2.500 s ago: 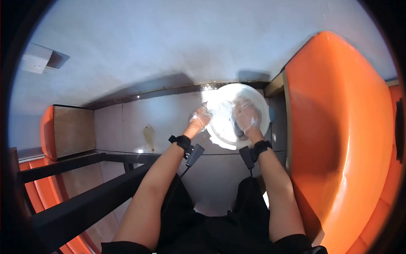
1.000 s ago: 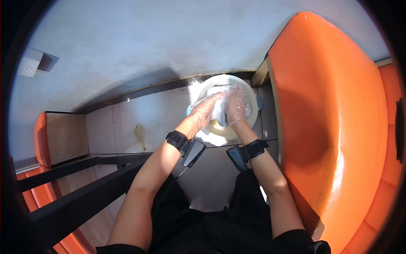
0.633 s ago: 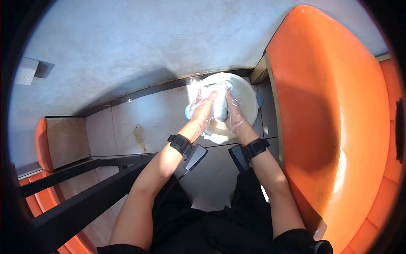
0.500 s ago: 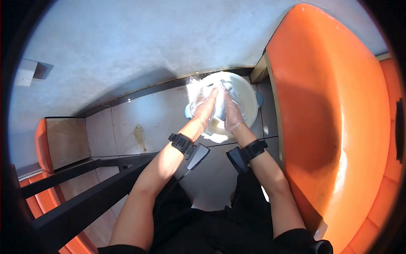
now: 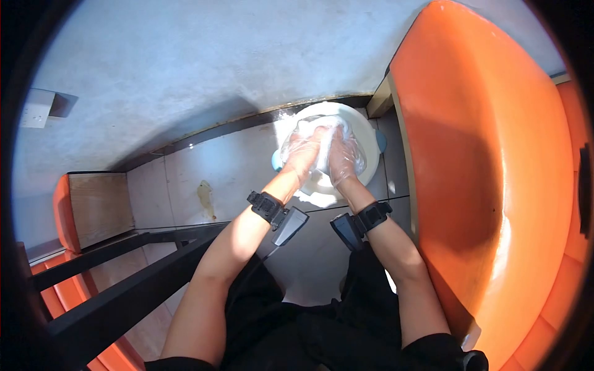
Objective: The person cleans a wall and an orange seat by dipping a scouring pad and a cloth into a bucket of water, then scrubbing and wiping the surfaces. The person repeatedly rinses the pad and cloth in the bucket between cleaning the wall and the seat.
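Note:
My left hand (image 5: 304, 151) and my right hand (image 5: 341, 154), both in clear plastic gloves, are side by side inside a white basin (image 5: 369, 145) with light blue handles. Between them is a bright white, wet-looking cloth (image 5: 323, 154), its folds partly washed out by sunlight. Fingers of both hands are closed around the cloth, though the glare and the loose plastic hide the fingertips. The basin rests on the tiled floor (image 5: 241, 142) close to the wall.
An orange padded seat (image 5: 451, 154) rises close to my right arm. Black metal bars (image 5: 136, 284) run beside my left arm. At the left stands a smaller orange seat end with a wooden side (image 5: 99, 207). A brownish stain (image 5: 205, 196) marks the floor.
Both hands have shifted slightly within the basin, and the white cloth between them is bunched differently, with more of it showing beyond the fingers. The basin stays in place.

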A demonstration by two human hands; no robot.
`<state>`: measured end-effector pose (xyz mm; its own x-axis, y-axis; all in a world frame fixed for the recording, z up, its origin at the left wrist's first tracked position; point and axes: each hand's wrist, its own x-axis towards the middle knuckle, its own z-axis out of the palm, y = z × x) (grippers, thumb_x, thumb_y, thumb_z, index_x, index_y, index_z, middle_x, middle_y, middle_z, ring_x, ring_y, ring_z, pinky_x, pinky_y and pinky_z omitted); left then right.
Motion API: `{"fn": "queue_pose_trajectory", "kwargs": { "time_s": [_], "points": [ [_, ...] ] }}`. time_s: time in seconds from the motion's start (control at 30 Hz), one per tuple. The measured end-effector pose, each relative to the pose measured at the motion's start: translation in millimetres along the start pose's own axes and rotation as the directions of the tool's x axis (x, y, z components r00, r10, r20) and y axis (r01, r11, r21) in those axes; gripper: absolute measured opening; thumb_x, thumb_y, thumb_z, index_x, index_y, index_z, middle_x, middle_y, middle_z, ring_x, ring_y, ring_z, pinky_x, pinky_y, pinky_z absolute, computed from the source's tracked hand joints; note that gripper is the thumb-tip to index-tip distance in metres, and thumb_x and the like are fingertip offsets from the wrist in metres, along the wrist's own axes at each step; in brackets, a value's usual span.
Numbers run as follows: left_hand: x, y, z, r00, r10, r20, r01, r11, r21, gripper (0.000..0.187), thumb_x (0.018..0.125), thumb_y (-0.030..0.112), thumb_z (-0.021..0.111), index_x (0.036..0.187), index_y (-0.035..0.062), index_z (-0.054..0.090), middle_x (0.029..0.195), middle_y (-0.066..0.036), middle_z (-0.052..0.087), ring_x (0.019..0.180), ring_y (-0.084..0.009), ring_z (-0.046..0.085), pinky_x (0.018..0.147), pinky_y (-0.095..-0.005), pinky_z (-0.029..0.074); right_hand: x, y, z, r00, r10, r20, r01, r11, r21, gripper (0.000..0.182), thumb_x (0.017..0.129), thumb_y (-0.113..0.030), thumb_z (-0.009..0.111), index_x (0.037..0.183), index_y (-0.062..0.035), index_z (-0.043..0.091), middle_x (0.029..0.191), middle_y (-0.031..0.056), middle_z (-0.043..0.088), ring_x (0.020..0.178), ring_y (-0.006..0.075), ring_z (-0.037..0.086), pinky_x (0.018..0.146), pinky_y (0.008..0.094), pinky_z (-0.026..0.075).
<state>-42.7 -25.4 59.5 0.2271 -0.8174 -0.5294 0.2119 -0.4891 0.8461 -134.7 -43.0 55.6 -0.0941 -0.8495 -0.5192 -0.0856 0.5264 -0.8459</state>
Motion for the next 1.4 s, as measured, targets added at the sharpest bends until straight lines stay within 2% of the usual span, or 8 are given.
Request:
{"fn": "queue_pose_trajectory", "kwargs": {
  "time_s": [0.17, 0.23, 0.33, 0.73, 1.03, 1.13, 1.3, 1.4],
  "points": [
    [3, -4, 9, 0.959, 0.268, -0.089, -0.227, 0.919, 0.321, 0.044, 0.088, 0.028, 0.065, 0.121, 0.0003, 0.057, 0.112, -0.015, 0.066, 0.100, -0.0257, 0.063, 0.090, -0.0360, 0.048, 24, 34, 2, 0.998, -0.057, 0.022, 0.058, 0.998, -0.027, 0.056, 0.100, -0.041, 0.041, 0.141, -0.0021, 0.043, 0.131, 0.0285, 0.054, 0.123, 0.0428, 0.050, 0.104, 0.0429, 0.037],
    [6, -5, 10, 0.843, 0.536, -0.051, -0.388, 0.671, 0.632, 0.040, 0.087, 0.024, 0.064, 0.118, 0.0007, 0.056, 0.109, -0.021, 0.065, 0.100, -0.0340, 0.063, 0.090, -0.0399, 0.048, 24, 39, 2, 0.994, -0.111, -0.007, 0.111, 0.994, -0.022, 0.058, 0.101, -0.042, 0.040, 0.140, 0.0008, 0.043, 0.131, 0.0289, 0.054, 0.123, 0.0443, 0.049, 0.104, 0.0431, 0.036],
    [3, -3, 12, 0.849, 0.524, -0.063, -0.336, 0.629, 0.701, 0.034, 0.087, 0.024, 0.062, 0.113, 0.0027, 0.055, 0.105, -0.023, 0.064, 0.100, -0.0406, 0.061, 0.089, -0.0432, 0.048, 24, 39, 2, 0.996, -0.094, -0.008, 0.094, 0.994, -0.051, 0.058, 0.101, -0.041, 0.038, 0.139, 0.0031, 0.043, 0.131, 0.0299, 0.053, 0.123, 0.0449, 0.049, 0.105, 0.0429, 0.036],
    [5, 0, 9, 0.870, 0.493, -0.015, -0.293, 0.541, 0.788, 0.035, 0.095, 0.036, 0.054, 0.108, 0.0032, 0.055, 0.097, -0.025, 0.064, 0.092, -0.0436, 0.062, 0.081, -0.0468, 0.049, 4, 23, 1, 0.994, -0.084, -0.069, 0.070, 0.981, -0.183, 0.061, 0.102, -0.045, 0.029, 0.116, 0.0071, 0.058, 0.111, 0.0335, 0.061, 0.107, 0.0486, 0.056, 0.096, 0.0483, 0.040],
    [11, -3, 2, 0.876, 0.480, -0.048, -0.278, 0.585, 0.762, 0.040, 0.096, 0.040, 0.051, 0.108, 0.0020, 0.056, 0.098, -0.026, 0.064, 0.093, -0.0444, 0.061, 0.081, -0.0464, 0.049, 18, 39, 9, 0.945, -0.323, -0.052, 0.280, 0.880, -0.383, 0.053, 0.103, -0.041, 0.033, 0.129, 0.0010, 0.051, 0.115, 0.0305, 0.060, 0.110, 0.0461, 0.056, 0.098, 0.0474, 0.041],
    [14, 0, -6, 0.840, 0.539, -0.060, -0.347, 0.618, 0.706, 0.039, 0.097, 0.039, 0.051, 0.111, 0.0030, 0.055, 0.097, -0.023, 0.065, 0.091, -0.0409, 0.062, 0.081, -0.0434, 0.049, 10, 3, 0, 0.972, -0.235, 0.026, 0.227, 0.898, -0.378, 0.048, 0.103, -0.036, 0.037, 0.134, -0.0011, 0.048, 0.120, 0.0287, 0.059, 0.112, 0.0442, 0.056, 0.099, 0.0470, 0.041],
    [21, -4, -8, 0.852, 0.515, -0.094, -0.385, 0.739, 0.553, 0.048, 0.099, 0.047, 0.048, 0.120, 0.0042, 0.050, 0.106, -0.014, 0.065, 0.098, -0.0280, 0.062, 0.081, -0.0395, 0.049, -4, -46, -16, 0.735, -0.677, 0.043, 0.587, 0.603, -0.541, 0.036, 0.101, -0.030, 0.042, 0.116, -0.0021, 0.059, 0.117, 0.0196, 0.062, 0.104, 0.0375, 0.061, 0.089, 0.0457, 0.046],
    [27, -8, -6, 0.905, 0.416, -0.082, -0.341, 0.829, 0.442, 0.064, 0.098, 0.058, 0.042, 0.133, 0.0044, 0.044, 0.118, -0.010, 0.061, 0.106, -0.0223, 0.059, 0.083, -0.0362, 0.050, -8, -76, -29, 0.793, -0.597, 0.119, 0.502, 0.531, -0.683, 0.037, 0.101, -0.031, 0.042, 0.111, -0.0023, 0.062, 0.104, 0.0204, 0.067, 0.095, 0.0391, 0.064, 0.083, 0.0464, 0.048]
  ]
}}
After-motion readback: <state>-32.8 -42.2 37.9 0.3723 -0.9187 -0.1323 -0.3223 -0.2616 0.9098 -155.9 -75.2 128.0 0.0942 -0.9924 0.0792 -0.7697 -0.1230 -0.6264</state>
